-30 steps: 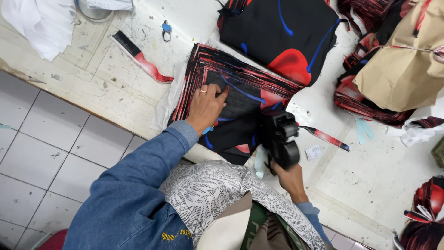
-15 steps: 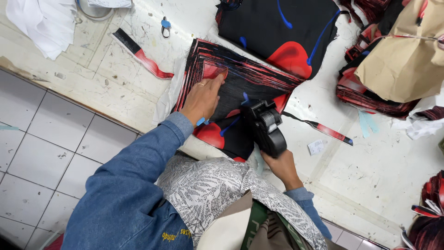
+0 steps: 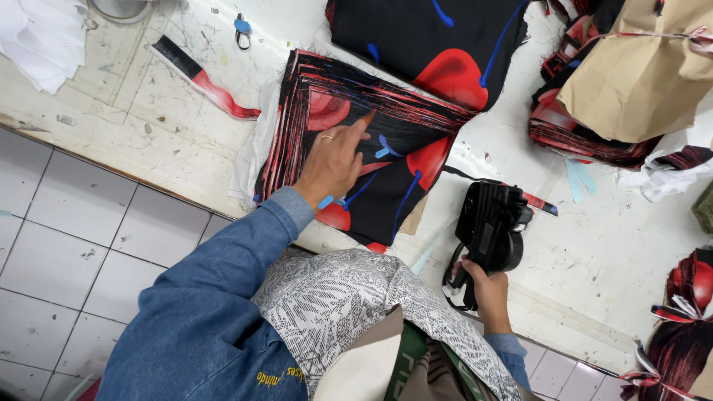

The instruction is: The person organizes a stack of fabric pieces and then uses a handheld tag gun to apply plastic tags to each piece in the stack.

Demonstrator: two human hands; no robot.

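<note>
My left hand [image 3: 334,160] lies flat on a thick stack of black fabric pieces with red and blue print [image 3: 356,141], fingers pointing up toward its middle. A ring shows on one finger. My right hand [image 3: 486,289] grips the handle of a black hand-held labelling gun [image 3: 490,226], held over the bare white table to the right of the stack, clear of the fabric. The stack sits at the table's near edge, its layered edges fanned on the left.
A larger piece of the same printed fabric [image 3: 438,44] lies behind the stack. A fabric strip [image 3: 204,78] and small blue snips [image 3: 243,30] lie at the left. Tied bundles under brown paper [image 3: 631,82] sit at the right, another bundle [image 3: 687,327] at lower right. Tiled floor [image 3: 89,245] is on the left.
My right hand has pulled the labelling gun off the stack, down and to the right onto bare table. My left hand stays on the stack, shifted slightly.
</note>
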